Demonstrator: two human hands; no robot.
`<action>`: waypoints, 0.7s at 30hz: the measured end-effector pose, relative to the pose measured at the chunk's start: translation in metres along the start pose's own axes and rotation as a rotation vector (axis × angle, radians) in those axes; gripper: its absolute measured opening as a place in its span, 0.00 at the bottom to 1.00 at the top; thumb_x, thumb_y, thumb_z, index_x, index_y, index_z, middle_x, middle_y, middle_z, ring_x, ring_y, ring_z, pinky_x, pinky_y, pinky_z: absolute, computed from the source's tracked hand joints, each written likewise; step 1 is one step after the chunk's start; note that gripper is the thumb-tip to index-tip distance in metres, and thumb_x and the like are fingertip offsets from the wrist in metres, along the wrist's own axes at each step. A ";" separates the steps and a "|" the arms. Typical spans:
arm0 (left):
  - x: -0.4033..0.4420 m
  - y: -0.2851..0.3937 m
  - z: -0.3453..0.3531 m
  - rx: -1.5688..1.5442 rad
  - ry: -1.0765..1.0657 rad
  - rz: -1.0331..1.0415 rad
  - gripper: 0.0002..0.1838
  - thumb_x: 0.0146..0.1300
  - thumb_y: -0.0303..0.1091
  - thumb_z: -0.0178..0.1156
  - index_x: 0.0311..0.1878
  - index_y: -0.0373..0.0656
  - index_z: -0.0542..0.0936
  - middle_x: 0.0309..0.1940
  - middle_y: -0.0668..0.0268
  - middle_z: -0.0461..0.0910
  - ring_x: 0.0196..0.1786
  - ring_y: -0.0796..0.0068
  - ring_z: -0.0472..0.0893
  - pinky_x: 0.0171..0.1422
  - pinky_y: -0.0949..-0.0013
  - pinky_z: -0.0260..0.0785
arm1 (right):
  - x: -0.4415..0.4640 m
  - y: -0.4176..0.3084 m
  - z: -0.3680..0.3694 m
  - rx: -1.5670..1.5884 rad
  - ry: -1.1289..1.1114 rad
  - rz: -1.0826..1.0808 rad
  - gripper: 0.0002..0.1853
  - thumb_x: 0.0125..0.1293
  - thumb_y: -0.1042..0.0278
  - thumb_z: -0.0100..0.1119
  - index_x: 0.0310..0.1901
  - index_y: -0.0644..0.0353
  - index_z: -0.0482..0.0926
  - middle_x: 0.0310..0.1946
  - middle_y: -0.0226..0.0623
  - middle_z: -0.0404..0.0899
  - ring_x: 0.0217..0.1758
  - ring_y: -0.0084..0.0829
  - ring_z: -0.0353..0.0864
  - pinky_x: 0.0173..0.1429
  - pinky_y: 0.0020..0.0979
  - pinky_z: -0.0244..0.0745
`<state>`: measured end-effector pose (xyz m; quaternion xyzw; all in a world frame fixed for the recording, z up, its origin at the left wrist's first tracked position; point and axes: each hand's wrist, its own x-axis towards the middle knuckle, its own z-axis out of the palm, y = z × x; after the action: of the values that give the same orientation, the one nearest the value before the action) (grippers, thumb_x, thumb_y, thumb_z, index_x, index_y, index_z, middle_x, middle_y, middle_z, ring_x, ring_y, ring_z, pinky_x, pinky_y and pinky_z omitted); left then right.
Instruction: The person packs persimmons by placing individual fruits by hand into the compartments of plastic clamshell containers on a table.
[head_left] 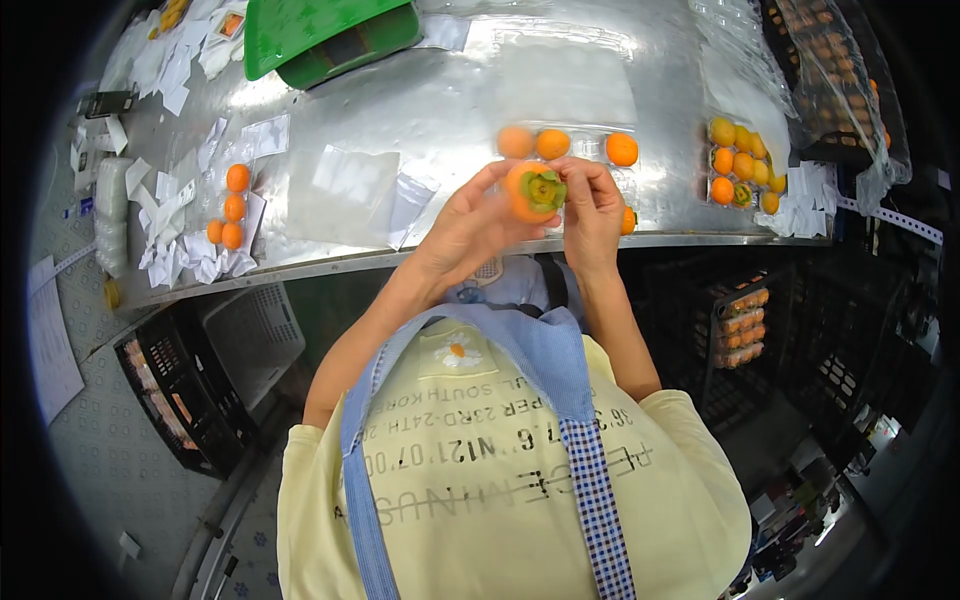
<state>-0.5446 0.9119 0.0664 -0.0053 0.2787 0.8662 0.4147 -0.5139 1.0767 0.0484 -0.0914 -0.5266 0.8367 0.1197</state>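
An orange persimmon (528, 195) with a green leafy top is held up in front of the metal table's near edge. My left hand (468, 222) is wrapped round its side. At its leafy top, the fingertips of my right hand (594, 208) are pinched together on the leaves. Just beyond my hands, a few orange fruits (553, 144) stand in a row in a clear plastic tray. Another fruit (622, 150) sits at the right of that tray, and one more (628, 220) is partly hidden by my right hand.
A green basket (335, 40) stands at the back left. Several fruits (234, 208) and paper scraps lie at left. A filled clear pack (740, 165) is at right, near a black crate (830, 80). More crates (190, 385) stand below the table edge.
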 end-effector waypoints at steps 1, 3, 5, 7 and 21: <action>0.000 0.002 0.001 0.073 0.048 0.036 0.31 0.65 0.38 0.62 0.68 0.41 0.63 0.59 0.57 0.74 0.60 0.63 0.77 0.64 0.61 0.72 | 0.000 0.000 -0.001 -0.002 0.015 0.025 0.07 0.72 0.69 0.53 0.42 0.62 0.79 0.41 0.34 0.81 0.47 0.24 0.78 0.55 0.26 0.71; -0.002 0.006 0.005 0.223 0.119 0.107 0.34 0.60 0.32 0.67 0.67 0.40 0.64 0.59 0.59 0.74 0.59 0.66 0.77 0.64 0.62 0.72 | 0.000 0.000 -0.002 -0.022 0.036 0.066 0.10 0.73 0.64 0.53 0.42 0.61 0.79 0.40 0.32 0.81 0.44 0.22 0.77 0.52 0.24 0.70; -0.003 0.009 0.009 0.378 0.162 0.177 0.34 0.56 0.27 0.70 0.66 0.38 0.67 0.58 0.60 0.75 0.58 0.69 0.77 0.64 0.64 0.72 | 0.000 -0.001 -0.003 -0.056 0.051 0.100 0.12 0.73 0.62 0.53 0.41 0.62 0.80 0.37 0.28 0.82 0.41 0.18 0.77 0.50 0.22 0.70; -0.006 0.010 0.008 0.415 0.178 0.171 0.33 0.53 0.22 0.70 0.64 0.39 0.70 0.57 0.61 0.75 0.57 0.70 0.78 0.61 0.65 0.74 | 0.001 0.000 -0.005 -0.092 0.034 0.123 0.11 0.73 0.62 0.54 0.40 0.61 0.81 0.36 0.26 0.81 0.39 0.16 0.76 0.48 0.21 0.70; -0.008 0.009 0.002 1.104 0.286 0.414 0.34 0.44 0.23 0.71 0.58 0.43 0.73 0.52 0.63 0.74 0.52 0.69 0.75 0.55 0.67 0.72 | 0.006 0.004 0.022 -0.297 -0.086 0.001 0.24 0.76 0.48 0.40 0.57 0.62 0.70 0.52 0.35 0.74 0.52 0.23 0.71 0.54 0.27 0.66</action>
<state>-0.5456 0.9021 0.0741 0.1488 0.7352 0.6469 0.1376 -0.5265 1.0582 0.0539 -0.0727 -0.6490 0.7529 0.0817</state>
